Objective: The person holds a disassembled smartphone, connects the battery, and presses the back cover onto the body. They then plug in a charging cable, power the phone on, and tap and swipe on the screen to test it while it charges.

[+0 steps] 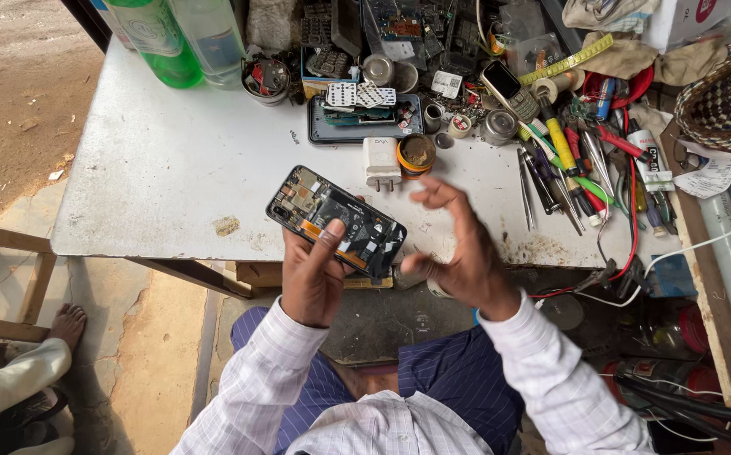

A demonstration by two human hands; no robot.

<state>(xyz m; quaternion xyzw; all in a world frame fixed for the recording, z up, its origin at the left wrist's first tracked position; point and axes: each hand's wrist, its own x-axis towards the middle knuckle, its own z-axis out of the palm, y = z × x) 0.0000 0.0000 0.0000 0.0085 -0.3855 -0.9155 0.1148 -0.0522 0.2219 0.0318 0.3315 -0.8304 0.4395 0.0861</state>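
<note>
I see my left hand (311,282) gripping the opened phone (336,221) at the tabletop's (172,160) near edge, thumb across its exposed back. My right hand (458,248) hovers just right of it, fingers (433,195) spread, holding nothing.

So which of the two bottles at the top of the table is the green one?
The left bottle, full of green liquid, nearer the table's left corner. The bottle beside it on the right is clear and colourless.
</note>
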